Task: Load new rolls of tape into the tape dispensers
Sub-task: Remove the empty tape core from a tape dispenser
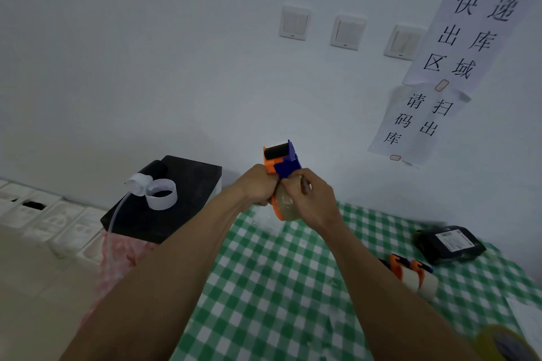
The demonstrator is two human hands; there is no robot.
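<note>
1. Surface: table under a green-and-white checked cloth (264, 287); a pink checked cloth (117, 261) hangs at its left edge.
2. Room: plain white wall (176, 67) behind the table. Light is dim.
3. Wall count: three switches (348, 32) in a row; two paper signs (469, 29) with printed characters, one above the other, to the right of the switches.
4. Black box (181, 184), one, at the table's far-left corner against the wall; a curled white paper strip (161, 193) rests on top of it.
5. Held dispenser (283, 160), one, orange and blue, raised above the cloth's far edge with its black roller uppermost. One clear tape roll (286, 208) sits in it.
6. Left hand (258, 184): fingers wrapped round the dispenser body.
7. Right hand (311, 199): fingers curled onto the tape roll just under the blue part.
8. On the cloth, right: what looks like two more dispensers (412, 275) lying side by side, with pale rolls; one black parcel (450, 243) with a label beyond them.
9. Lower-right corner: one yellowish roll (507, 343), blurred.
</note>
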